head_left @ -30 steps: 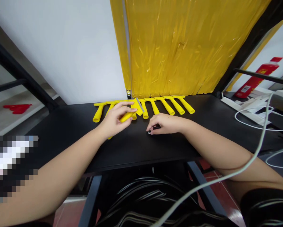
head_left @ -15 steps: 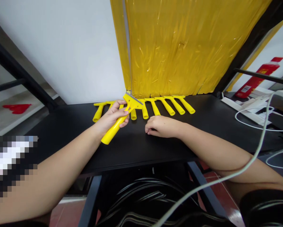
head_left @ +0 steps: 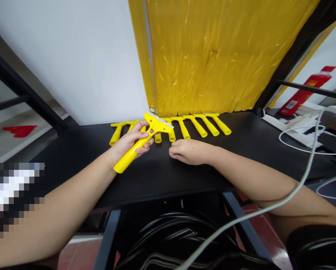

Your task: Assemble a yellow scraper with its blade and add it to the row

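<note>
Left hand point(head_left: 127, 143): fingers wrapped round scraper point(head_left: 139, 144), now lifted, tilted, blade toward 1 o'clock.
Right hand point(head_left: 188, 151): curled on worktop point(head_left: 162, 172), contents hidden, shifted slightly left.

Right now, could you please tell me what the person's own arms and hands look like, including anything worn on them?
Both forearms are bare, with no sleeves reaching the wrists. The left hand and the right hand wear no gloves, and no rings, watch or bracelets show. A dark sleeve edge appears by the right upper arm at the lower right corner.
</note>
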### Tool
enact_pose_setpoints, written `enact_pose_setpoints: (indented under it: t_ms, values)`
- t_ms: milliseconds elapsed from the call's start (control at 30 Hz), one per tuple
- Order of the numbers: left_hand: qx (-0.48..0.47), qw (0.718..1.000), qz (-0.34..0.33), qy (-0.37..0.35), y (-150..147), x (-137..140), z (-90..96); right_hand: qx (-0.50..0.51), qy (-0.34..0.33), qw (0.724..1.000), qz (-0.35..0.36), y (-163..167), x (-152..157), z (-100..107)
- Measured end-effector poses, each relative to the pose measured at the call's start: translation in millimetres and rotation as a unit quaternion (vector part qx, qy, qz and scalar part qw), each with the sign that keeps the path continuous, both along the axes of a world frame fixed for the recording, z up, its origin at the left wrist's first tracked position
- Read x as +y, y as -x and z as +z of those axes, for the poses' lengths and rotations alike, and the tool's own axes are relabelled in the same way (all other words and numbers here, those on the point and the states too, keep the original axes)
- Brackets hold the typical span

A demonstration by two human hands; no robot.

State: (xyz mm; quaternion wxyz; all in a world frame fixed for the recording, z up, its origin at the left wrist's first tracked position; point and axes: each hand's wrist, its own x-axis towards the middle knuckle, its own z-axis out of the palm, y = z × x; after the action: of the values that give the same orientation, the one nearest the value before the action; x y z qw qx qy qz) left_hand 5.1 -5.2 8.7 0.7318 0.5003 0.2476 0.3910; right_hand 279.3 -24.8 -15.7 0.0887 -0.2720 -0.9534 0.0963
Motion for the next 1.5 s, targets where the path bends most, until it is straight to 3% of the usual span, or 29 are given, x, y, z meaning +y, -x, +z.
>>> enact_pose_setpoints:
  t_ms: [233,333,500,633,967,1333,1500]
  values:
    - [0.012,1.0,-0.003,-0.019,2.5,3.1,-4.6,0.024,0.02,1.0,0.005,-1.1,1.9,-0.2]
    - [0.026,0.999,0.018,-0.022,2.1,5.0,-6.6,0.08,0.025,0.996,0.007,-1.3,1.4,3.5]
    - [0.05,0.998,0.014,-0.031,-0.7,6.3,-9.2,0.29,-0.011,0.957,-0.025,-3.4,4.7,8.8]
    - [0.045,0.998,-0.012,-0.044,-6.7,2.2,-11.1,0.363,-0.027,0.929,-0.061,-3.4,11.2,6.8]
    - [0.02,0.996,-0.035,-0.081,-13.6,-2.5,-17.1,0.388,0.007,0.919,-0.066,-1.4,16.2,1.4]
    - [0.041,0.996,-0.019,-0.078,-16.4,-7.6,-16.4,0.386,0.013,0.92,-0.07,-2.1,19.3,-1.7]
    - [0.044,0.996,-0.024,-0.078,-16.4,-8.2,-14.8,0.415,0.019,0.907,-0.068,-0.6,21.1,-4.4]
